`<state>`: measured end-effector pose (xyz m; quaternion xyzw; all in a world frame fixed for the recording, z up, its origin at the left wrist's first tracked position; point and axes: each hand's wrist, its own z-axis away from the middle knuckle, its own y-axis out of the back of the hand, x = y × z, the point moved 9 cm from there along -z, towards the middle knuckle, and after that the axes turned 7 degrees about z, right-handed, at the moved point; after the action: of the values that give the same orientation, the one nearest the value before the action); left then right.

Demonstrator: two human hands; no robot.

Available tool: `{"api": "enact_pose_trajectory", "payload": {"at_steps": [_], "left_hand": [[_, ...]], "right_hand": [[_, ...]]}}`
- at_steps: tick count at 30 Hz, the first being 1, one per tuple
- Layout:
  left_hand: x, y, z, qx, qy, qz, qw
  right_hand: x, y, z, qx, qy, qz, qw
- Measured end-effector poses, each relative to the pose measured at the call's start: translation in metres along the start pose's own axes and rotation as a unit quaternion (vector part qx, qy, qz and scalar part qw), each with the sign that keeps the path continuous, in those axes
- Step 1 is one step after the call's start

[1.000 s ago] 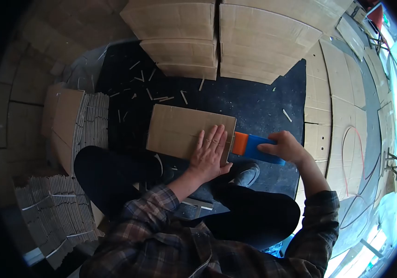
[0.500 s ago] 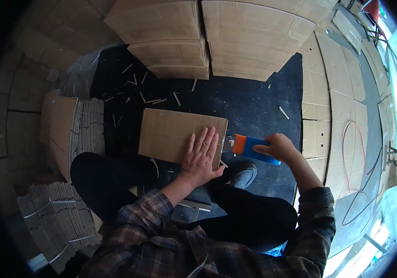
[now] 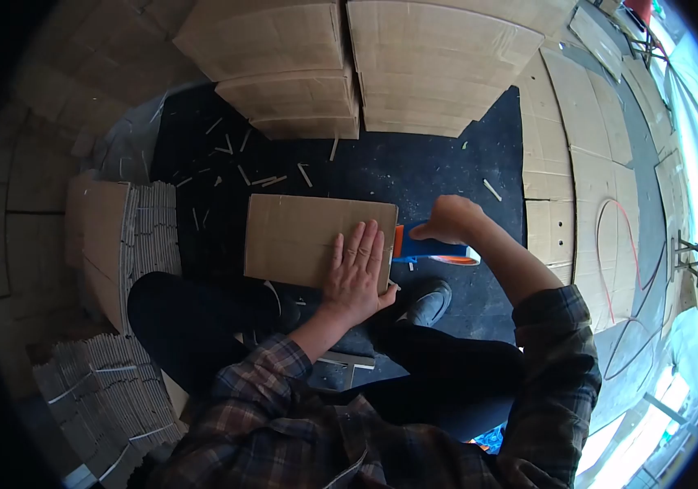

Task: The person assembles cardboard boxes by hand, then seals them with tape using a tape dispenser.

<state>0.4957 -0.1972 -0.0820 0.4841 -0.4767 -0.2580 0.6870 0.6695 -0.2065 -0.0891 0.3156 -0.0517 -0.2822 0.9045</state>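
Observation:
A brown cardboard box (image 3: 292, 236) sits before my knees, its broad top face up. My left hand (image 3: 356, 269) lies on the right part of that face with its fingers stretched out flat, the thumb out past the near right edge. My right hand (image 3: 452, 220) is wrapped round the handle of a blue-and-orange hand tool (image 3: 424, 244). The tool's orange end is right at the box's right side, and its working tip is hidden there.
Tall cardboard boxes (image 3: 447, 69) stand at the back. Stacks of flattened cartons (image 3: 153, 228) are on the left, some strapped in bundles (image 3: 109, 387). Cardboard scraps (image 3: 263, 180) litter the dark floor mat (image 3: 438, 175). Flat cardboard sheets (image 3: 601, 187) cover the right side, with a red hose (image 3: 603, 244).
My right hand has moved left and turned, bringing the tool from just beside the box up against its right side. The left hand stays flat on the box.

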Motion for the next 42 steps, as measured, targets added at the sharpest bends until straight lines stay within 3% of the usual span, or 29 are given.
{"api": "enact_pose_trajectory", "payload": {"at_steps": [5,17,22,27,29,35,38,41,42], "left_hand": [[-0.001,0.003,0.001,0.030,-0.001,0.024,0.999],[0.001,0.007,0.003,0.016,-0.002,0.018,1.000],[0.002,0.013,0.005,0.033,-0.015,0.017,0.999],[0.003,0.021,0.007,0.028,-0.024,0.033,0.999],[0.004,0.019,0.009,-0.043,-0.017,-0.011,0.999],[-0.030,0.019,0.014,-0.031,-0.045,0.034,0.998],[-0.106,0.040,0.031,0.027,0.091,0.003,0.996],[-0.167,0.074,0.065,0.122,0.254,0.009,0.960],[-0.181,0.061,0.072,0.124,0.253,0.006,0.959]], "right_hand": [[-0.021,0.015,0.013,0.002,-0.002,0.049,0.999],[-0.052,-0.099,-0.063,0.039,-0.003,0.075,0.996],[-0.039,-0.082,-0.038,0.036,-0.018,0.117,0.992],[-0.026,-0.034,0.044,0.097,-0.060,0.060,0.992],[-0.036,-0.046,0.051,0.083,-0.026,0.082,0.993],[-0.070,-0.068,0.057,0.040,-0.001,0.061,0.997],[-0.077,-0.066,0.067,0.024,-0.001,0.053,0.998],[-0.074,-0.074,0.062,0.011,-0.027,0.044,0.999],[-0.072,-0.079,0.059,0.014,-0.025,0.043,0.999]]}}
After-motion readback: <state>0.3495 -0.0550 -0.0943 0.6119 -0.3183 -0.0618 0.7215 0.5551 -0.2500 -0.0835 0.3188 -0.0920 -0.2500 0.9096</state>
